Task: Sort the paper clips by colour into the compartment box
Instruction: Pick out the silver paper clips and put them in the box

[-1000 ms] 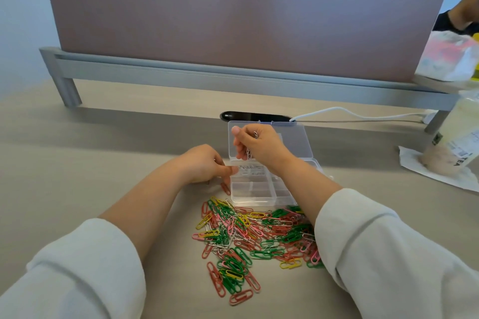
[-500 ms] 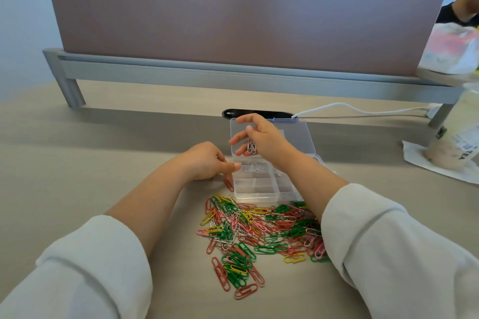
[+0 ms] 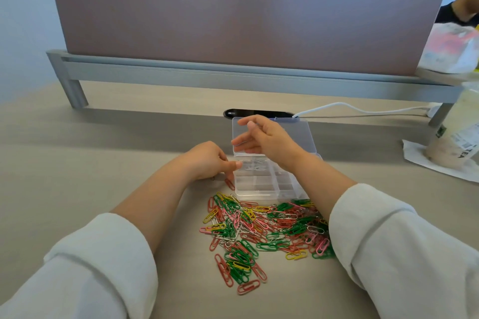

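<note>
A clear plastic compartment box (image 3: 261,189) lies on the desk with its lid (image 3: 298,134) folded open behind it. Silver clips (image 3: 255,164) lie in its far left compartment. A heap of red, green, yellow, pink and silver paper clips (image 3: 261,228) spreads in front of the box. My right hand (image 3: 264,137) hovers over the box's far edge, fingers spread, holding nothing. My left hand (image 3: 207,160) rests on the desk with its thumb against the box's left wall, fingers curled. A red clip (image 3: 229,184) lies just beneath it.
A mauve partition panel (image 3: 233,13) on a grey rail closes the back of the desk. A black cable port (image 3: 256,113) with a white cable (image 3: 363,110) sits behind the lid. A drink cup (image 3: 456,137) on paper stands far right; a plastic bag (image 3: 453,46) and another person lie beyond.
My right hand held silver clips above the box a second ago. It has since spread its fingers and is empty. More silver clips now lie in the far left compartment. My left hand stayed put.
</note>
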`<move>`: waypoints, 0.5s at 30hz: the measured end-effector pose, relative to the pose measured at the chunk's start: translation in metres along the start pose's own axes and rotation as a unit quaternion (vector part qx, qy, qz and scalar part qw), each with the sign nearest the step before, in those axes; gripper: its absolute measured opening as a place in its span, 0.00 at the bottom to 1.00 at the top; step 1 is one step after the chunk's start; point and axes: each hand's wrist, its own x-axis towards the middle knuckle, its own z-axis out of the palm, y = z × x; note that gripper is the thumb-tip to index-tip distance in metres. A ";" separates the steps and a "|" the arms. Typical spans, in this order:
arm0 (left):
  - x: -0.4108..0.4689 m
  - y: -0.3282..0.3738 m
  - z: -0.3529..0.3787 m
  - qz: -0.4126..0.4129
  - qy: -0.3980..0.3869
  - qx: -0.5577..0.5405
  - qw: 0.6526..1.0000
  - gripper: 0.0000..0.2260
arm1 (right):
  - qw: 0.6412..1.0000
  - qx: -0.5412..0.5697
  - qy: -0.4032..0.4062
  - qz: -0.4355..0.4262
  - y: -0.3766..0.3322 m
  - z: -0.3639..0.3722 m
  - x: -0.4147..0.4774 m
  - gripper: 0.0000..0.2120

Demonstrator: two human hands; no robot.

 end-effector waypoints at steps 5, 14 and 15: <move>-0.003 0.003 -0.001 0.001 -0.004 -0.006 1.000 0.19 | 1.000 0.025 -0.010 0.015 0.000 0.002 0.001 0.20; 0.000 0.000 0.000 0.002 -0.008 -0.025 1.000 0.20 | 0.999 -0.015 0.024 0.020 -0.003 -0.002 0.006 0.14; 0.000 -0.001 0.001 0.001 -0.008 -0.022 1.000 0.20 | 0.998 -0.032 0.042 0.026 -0.005 -0.006 0.006 0.14</move>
